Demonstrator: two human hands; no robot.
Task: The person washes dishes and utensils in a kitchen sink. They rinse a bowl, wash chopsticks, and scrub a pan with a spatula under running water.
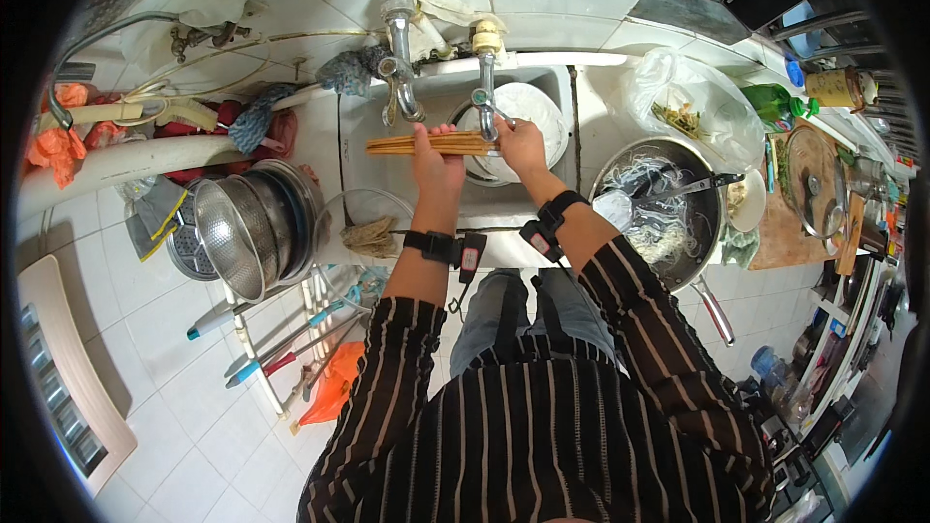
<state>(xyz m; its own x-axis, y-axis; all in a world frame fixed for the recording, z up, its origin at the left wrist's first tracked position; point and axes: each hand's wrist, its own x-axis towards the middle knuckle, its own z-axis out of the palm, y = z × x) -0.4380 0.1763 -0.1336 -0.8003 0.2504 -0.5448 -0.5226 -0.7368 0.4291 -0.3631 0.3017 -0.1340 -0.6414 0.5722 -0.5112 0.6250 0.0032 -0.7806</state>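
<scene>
My left hand [438, 168] is closed around a bundle of wooden chopsticks [389, 146], held nearly level over the sink [370, 189]. The chopstick ends on the right reach under the spout of the right-hand metal tap [487, 80]. My right hand [523, 148] is at this tap, its fingertips closed on the small lever beside the spout. Beneath it, a white bowl [541, 105] lies in the sink, partly hidden by my hand and the tap. A second metal tap [401, 58] stands to the left.
Right of the sink sits a frying pan [697, 232] holding noodle-like strands and a spatula [676, 189]. Behind it are a plastic bag [654, 76] with scraps and a green bottle [770, 105]. Stacked metal colanders [232, 232] stand left; a brown cloth [374, 236] lies on the sink's front edge.
</scene>
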